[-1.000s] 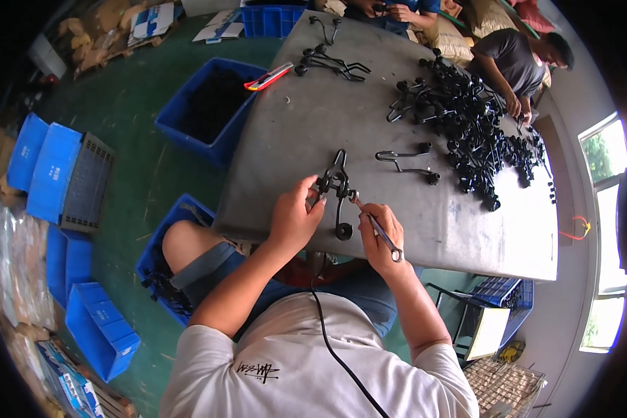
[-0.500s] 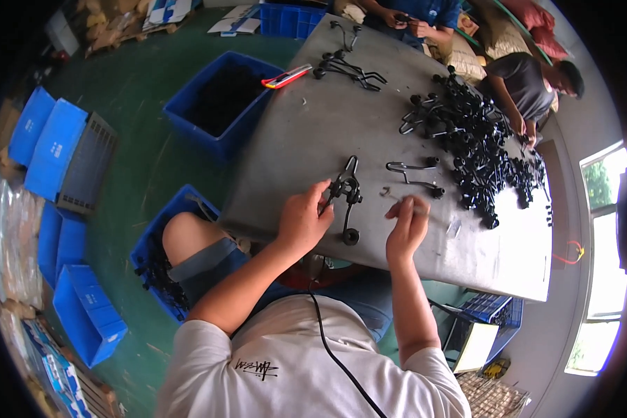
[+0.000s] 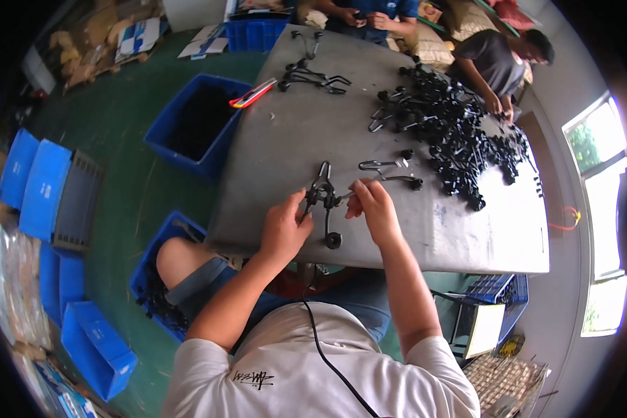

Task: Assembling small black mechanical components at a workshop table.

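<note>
Black bent-rod bracket (image 3: 327, 200) sat over the grey surface (image 3: 285, 146), near its front edge (contact unclear). Fingers of the left hand (image 3: 285, 228) pinched the bracket's left; those of the right hand (image 3: 373, 205) held a slim metal tool (image 3: 347, 196) at its right. Judged step: tool work on a joint. Next move seemingly called for 1 steady hold, 1 turn.

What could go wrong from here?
The metal tool in the right hand could slip off the black wire part and strike the left hand, which grips that part close by.
The right hand, beside a loose wire part, might knock it if it swings outward.
The red utility knife lies at the table's edge, beside a blue bin; a bump might tip it off.
</note>
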Demonstrator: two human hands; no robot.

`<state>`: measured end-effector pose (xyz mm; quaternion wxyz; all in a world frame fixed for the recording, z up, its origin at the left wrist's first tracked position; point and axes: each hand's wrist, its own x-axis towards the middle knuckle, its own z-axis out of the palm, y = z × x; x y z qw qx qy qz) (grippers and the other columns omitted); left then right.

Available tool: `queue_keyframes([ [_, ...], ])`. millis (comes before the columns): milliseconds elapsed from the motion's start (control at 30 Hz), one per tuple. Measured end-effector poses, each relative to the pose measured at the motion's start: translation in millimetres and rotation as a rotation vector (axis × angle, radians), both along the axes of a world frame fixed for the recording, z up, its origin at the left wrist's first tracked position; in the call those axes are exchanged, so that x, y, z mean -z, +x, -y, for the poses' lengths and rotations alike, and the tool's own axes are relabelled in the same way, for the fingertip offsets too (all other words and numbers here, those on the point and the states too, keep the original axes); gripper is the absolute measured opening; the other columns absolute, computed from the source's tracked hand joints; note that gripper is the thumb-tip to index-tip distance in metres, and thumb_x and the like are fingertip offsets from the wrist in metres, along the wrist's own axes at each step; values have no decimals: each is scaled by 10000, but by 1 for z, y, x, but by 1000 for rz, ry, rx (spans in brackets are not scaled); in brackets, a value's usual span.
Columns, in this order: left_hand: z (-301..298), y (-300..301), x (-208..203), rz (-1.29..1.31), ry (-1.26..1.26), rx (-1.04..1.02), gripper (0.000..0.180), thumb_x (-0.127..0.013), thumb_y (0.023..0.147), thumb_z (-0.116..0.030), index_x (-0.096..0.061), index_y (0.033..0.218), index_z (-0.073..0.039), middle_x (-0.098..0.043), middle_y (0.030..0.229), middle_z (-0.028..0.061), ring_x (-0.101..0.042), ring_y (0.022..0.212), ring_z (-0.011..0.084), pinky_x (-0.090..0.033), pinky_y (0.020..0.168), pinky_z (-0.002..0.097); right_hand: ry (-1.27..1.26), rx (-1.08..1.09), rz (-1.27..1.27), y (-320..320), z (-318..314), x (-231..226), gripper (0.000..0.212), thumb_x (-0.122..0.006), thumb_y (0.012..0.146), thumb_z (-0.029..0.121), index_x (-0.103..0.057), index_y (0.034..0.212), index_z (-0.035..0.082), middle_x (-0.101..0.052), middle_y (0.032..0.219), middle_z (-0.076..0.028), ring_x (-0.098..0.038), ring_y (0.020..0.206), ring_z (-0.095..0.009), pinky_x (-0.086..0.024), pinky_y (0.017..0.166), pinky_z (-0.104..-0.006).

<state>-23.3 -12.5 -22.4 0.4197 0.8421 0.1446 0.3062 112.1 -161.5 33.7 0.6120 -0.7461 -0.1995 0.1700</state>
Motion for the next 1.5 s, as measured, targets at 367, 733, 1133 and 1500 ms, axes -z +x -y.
queue_keyframes([
  [367,-116,-174,-2,124,-364,-603,478,-683,911,-48,-513,1355,1,-597,891,14,-542,801,83,-461,720,228,-872,145,721,45,122,28,249,-627,959,324,-611,903,82,-691,836,-189,-661,789,-422,-509,683,-486],
  [733,-156,-390,122,-102,-229,-1550,455,-746,826,-202,-606,1233,-52,-698,845,111,-689,794,274,-542,768,396,-631,-15,952,87,55,52,498,-623,1005,298,-504,1453,117,-573,1296,-174,-647,936,-291,-531,782,-437],
  [1133,3,-414,296,-1307,-570,-806,411,-647,850,-309,-659,1212,-114,-702,1116,184,-686,1031,369,-557,837,499,-382,59,1040,163,38,63,357,-511,1061,241,-602,1356,63,-685,1219,-166,-684,1018,-295,-541,874,-407],
  [1500,-178,-252,38,330,-399,-821,341,-634,997,-144,-584,1297,11,-636,1239,106,-598,1146,173,-452,1036,306,589,-154,-326,51,9,-58,334,-479,1088,233,-579,1296,-9,-536,744,14,-366,569,-53,-336,570,-205],
])
